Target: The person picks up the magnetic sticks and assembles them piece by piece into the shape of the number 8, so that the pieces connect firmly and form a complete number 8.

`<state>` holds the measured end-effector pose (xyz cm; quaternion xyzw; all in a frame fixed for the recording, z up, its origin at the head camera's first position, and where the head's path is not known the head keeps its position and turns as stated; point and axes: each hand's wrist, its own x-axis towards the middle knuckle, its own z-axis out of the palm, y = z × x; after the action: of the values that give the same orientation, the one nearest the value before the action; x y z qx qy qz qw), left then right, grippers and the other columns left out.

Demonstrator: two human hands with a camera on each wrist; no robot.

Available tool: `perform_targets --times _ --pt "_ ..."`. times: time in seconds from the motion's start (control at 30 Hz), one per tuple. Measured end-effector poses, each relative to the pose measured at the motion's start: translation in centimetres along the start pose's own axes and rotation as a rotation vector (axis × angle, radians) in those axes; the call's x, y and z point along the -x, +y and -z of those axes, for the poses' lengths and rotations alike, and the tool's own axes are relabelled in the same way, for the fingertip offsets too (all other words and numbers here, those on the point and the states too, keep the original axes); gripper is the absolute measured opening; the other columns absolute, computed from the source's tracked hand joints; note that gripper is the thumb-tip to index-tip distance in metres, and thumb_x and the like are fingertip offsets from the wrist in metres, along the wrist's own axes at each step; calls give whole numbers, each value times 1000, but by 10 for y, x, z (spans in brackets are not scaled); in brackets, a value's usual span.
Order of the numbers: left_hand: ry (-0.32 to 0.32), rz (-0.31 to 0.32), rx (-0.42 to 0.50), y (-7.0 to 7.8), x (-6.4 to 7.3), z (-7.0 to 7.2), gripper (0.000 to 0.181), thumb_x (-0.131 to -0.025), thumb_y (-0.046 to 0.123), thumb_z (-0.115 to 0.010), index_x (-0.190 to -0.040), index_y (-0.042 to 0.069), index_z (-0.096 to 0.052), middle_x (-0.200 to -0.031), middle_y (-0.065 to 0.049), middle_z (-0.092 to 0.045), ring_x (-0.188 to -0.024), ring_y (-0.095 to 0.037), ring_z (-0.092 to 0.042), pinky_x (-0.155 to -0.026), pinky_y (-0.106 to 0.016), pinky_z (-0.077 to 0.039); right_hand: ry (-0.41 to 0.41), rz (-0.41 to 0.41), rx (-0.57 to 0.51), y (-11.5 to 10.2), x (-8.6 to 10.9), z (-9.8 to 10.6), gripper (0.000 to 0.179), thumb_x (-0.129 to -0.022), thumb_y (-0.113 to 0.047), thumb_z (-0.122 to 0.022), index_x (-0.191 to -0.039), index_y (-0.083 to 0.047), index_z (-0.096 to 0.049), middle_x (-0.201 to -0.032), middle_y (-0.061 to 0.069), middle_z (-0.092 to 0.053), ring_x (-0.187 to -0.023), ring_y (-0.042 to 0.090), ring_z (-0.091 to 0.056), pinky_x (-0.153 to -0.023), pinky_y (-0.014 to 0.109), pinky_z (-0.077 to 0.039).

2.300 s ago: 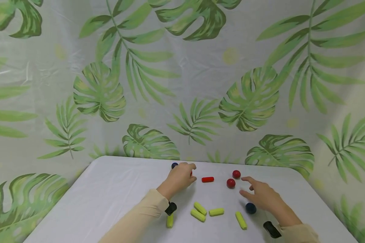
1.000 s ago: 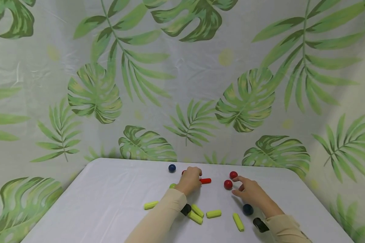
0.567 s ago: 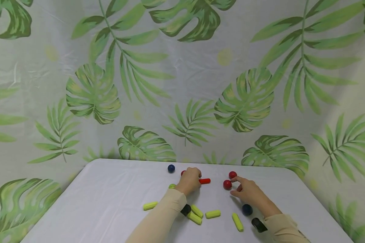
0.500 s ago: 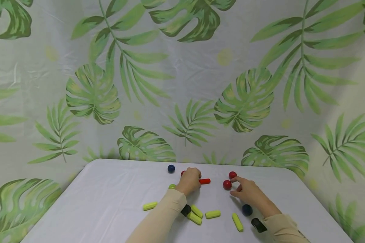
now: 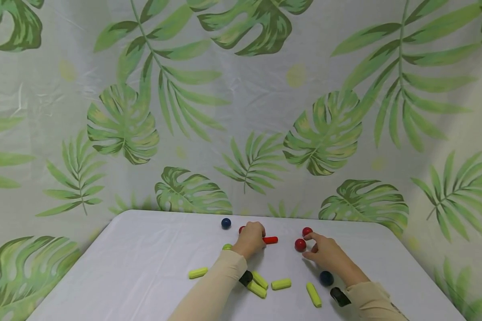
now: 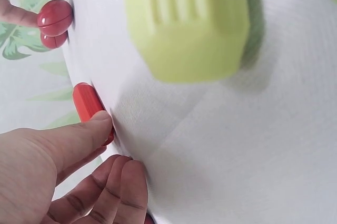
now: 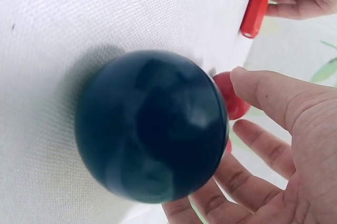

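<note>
My left hand (image 5: 250,240) pinches the near end of a short red ribbed stick (image 5: 271,240) between thumb and index finger. The left wrist view shows that thumb pressed on the red stick (image 6: 87,100), the other fingers curling below. A red ball (image 5: 242,229) peeps out behind this hand. My right hand (image 5: 326,253) hovers with thumb and fingers spread beside two red balls, the nearer ball (image 5: 300,244) and the farther ball (image 5: 307,231); whether a fingertip touches them, I cannot tell. A dark blue ball (image 7: 150,126) sits below the right palm, close to the wrist.
Several yellow-green ribbed sticks lie in front, including one stick (image 5: 281,284), another stick (image 5: 313,294) and a left one (image 5: 198,273). A green ball (image 5: 227,246) is partly behind the left wrist. Another blue ball (image 5: 226,223) rests near the back edge of the white table (image 5: 144,249).
My left hand has moved right from beside the back red ball and taken hold of the red stick. My right hand has shifted slightly left towards the two red balls. The last half second shows hardly any motion.
</note>
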<state>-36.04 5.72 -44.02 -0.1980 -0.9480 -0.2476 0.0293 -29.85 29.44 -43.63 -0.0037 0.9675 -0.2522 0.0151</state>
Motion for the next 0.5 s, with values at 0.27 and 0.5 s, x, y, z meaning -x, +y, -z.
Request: perform_targets --times 0.27,0.5 --pt "7 -11 8 -1 -1 -3 17 -83 7 -93 -92 1 -79 -85 -7 -75 -75 -15 -63 -73 -28 -56 0 -7 -9 0 -2 -1 53 -95 -19 -82 -141 -2 -61 -99 11 -71 -77 20 -63 -68 35 -56" --pt "23 -25 13 -8 -5 -10 16 -85 10 -92 -92 3 -79 -86 -5 -74 -74 -14 -61 -74 -28 -57 7 -24 -15 -4 -4 -3 52 -94 -18 -82 -140 -1 -62 -98 12 -70 -77 20 -61 -69 34 -58"
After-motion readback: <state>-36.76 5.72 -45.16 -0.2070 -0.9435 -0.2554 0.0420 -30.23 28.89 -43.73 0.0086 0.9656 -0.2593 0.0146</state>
